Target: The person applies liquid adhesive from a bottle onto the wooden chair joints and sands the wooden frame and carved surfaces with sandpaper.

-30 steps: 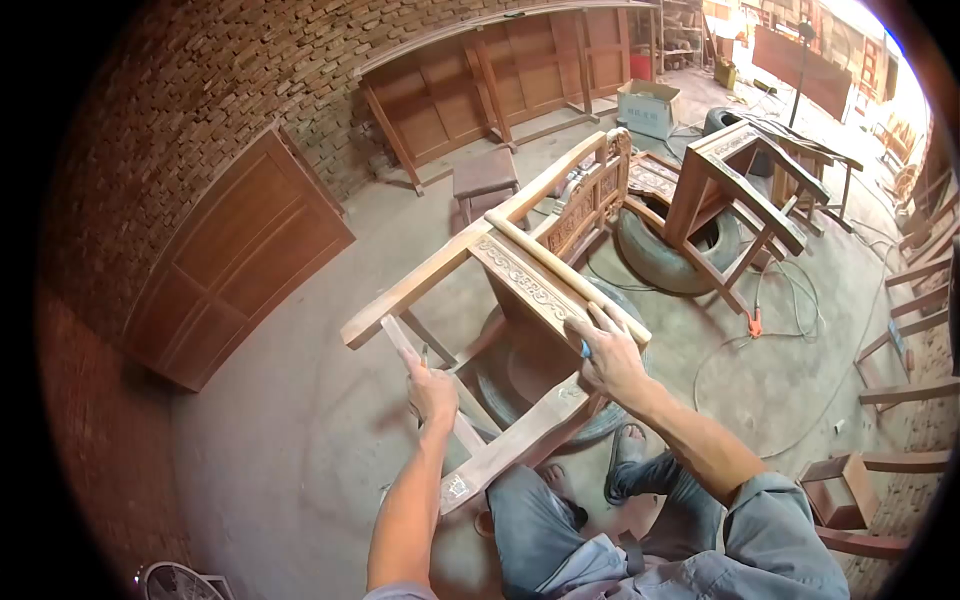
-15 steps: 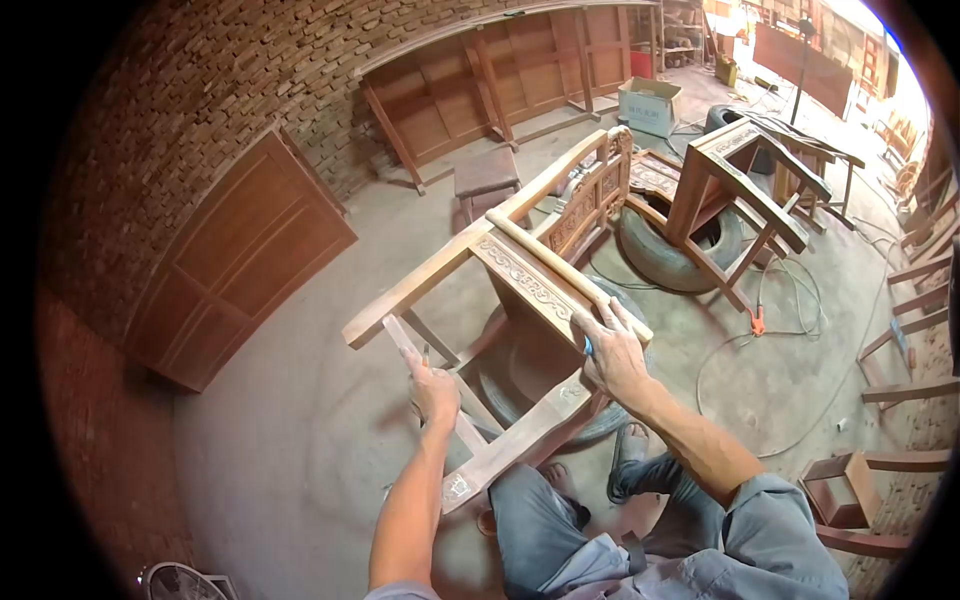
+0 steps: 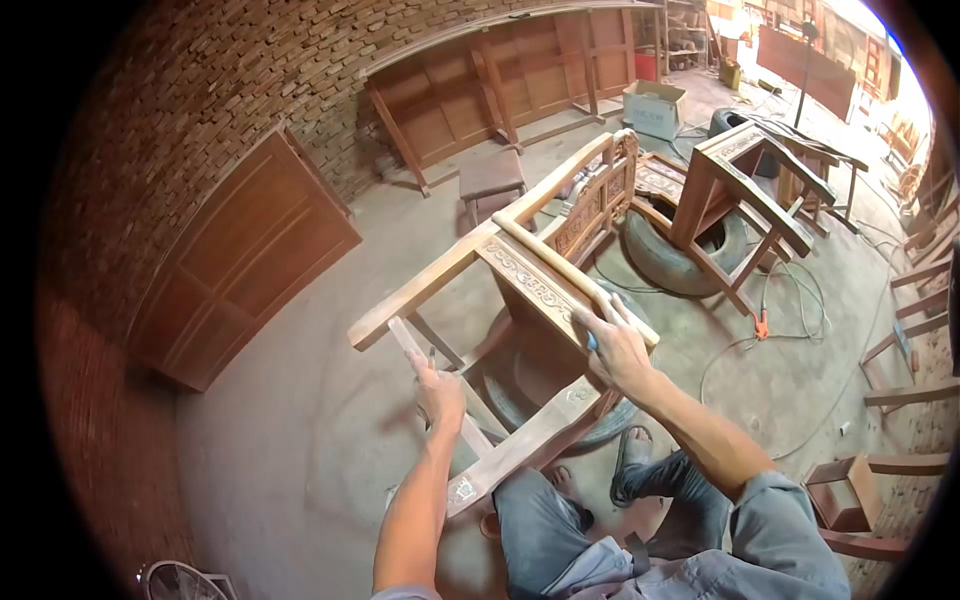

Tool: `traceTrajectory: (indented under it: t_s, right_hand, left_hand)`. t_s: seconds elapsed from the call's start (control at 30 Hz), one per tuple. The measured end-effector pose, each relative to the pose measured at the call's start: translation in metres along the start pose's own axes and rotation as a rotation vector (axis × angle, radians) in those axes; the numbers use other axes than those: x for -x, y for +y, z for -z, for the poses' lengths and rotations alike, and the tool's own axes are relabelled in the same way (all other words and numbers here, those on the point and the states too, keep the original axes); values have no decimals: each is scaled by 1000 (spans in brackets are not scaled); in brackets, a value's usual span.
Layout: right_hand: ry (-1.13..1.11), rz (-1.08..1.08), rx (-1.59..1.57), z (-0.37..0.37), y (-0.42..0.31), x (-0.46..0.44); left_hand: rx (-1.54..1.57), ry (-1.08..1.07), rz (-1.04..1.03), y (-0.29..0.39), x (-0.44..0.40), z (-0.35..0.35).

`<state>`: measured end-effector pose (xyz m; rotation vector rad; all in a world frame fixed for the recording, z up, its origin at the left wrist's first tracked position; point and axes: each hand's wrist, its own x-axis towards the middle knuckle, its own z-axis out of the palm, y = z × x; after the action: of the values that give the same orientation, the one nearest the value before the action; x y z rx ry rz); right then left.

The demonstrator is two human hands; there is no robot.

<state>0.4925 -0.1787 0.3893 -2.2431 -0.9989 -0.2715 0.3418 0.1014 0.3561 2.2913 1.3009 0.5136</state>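
A pale wooden chair [image 3: 413, 297] with a carved apron [image 3: 527, 281] lies tipped over in front of me, resting on a tyre [image 3: 497, 382]. My left hand [image 3: 440, 392] is closed around one of its leg stretchers [image 3: 405, 338]; a thin dark stick-like piece pokes up beside the fingers. Over the near end of the rounded seat edge [image 3: 550, 255] lies my right hand [image 3: 617, 352], its fingers bent against the wood. A small blue bit shows under that hand, but what it belongs to is hidden. The chair's carved backrest [image 3: 597, 207] points away from me.
Another chair frame [image 3: 715, 185] rests on a second tyre [image 3: 665, 262] to the right. Cables with an orange connector [image 3: 761, 325] cross the floor. A stool [image 3: 492, 177], a cardboard box [image 3: 654, 108] and wooden panels [image 3: 250, 260] stand further back. A fan [image 3: 175, 582] is at lower left.
The whole view has shifted slightly. My right hand's fingers have changed position a little on the seat edge; my left hand keeps its place on the stretcher.
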Motion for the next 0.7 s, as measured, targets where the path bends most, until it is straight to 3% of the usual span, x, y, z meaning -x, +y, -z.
traceTrajectory:
  t_s: [0.1, 0.27, 0.4, 0.5, 0.63, 0.7]
  right_hand:
    - [-60, 28, 10, -2, 8, -5]
    - [40, 38, 71, -10, 5, -10]
    - [-126, -1, 104, -4, 6, -17]
    - [-17, 162, 146, 8, 6, -7]
    - [-21, 65, 80, -15, 5, -35]
    - [-10, 120, 55, -5, 8, -24]
  left_hand:
    - [-26, 5, 0, -2, -1, -3]
    - [-14, 34, -40, -8, -2, -8]
    - [1, 60, -56, -10, -2, -10]
    - [-6, 34, -14, -9, -7, -11]
    - [-18, 26, -23, -4, -2, -5]
    - [-9, 28, -27, -5, -2, -4]
